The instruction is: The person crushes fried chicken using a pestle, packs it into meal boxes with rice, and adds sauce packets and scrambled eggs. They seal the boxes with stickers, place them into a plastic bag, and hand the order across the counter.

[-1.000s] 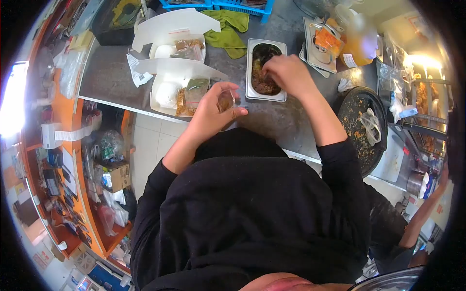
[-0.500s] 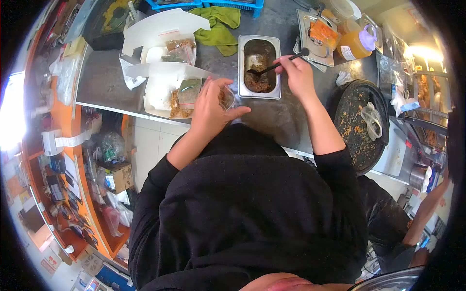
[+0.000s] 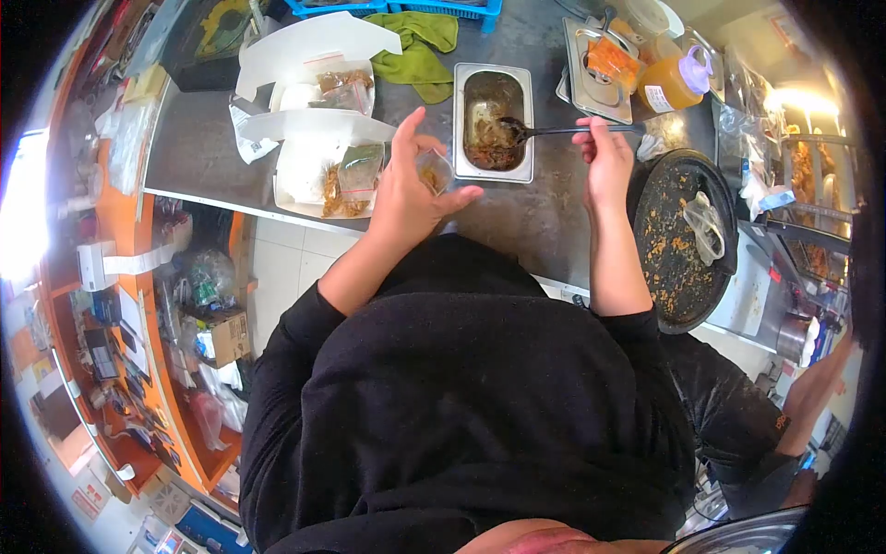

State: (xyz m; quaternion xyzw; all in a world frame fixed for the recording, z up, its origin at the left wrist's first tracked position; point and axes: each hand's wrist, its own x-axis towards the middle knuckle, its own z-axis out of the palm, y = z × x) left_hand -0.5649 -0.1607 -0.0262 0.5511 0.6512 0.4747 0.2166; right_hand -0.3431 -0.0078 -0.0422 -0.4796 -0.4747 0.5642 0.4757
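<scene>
While the right hand pinches a black spoon between its thumb and fingers, the bowl of this spoon reaches into a metal pan, which stands on the dark table in front of the person; the handle runs almost level across the right rim of the pan, and its end sticks out beyond the fingers; whether it touches the rim, I cannot tell.

The pan is rectangular outside and shiny on its flat rim, with a well rounded at both ends; its inner walls are smeared with dark brown; the brown food looks moist and lumpy, with reddish bits, and is gathered mostly toward the near end, while a paler patch shows near the middle.

To the left of the pan, the left hand holds a small clear container with something brownish inside; its thumb and index finger are spread wide, and which fingers press on the container is hidden.

Just beside this hand lies an open white box, with brown food and a clear sachet in it; behind the pan, to its left, lies a crumpled green cloth.
</scene>
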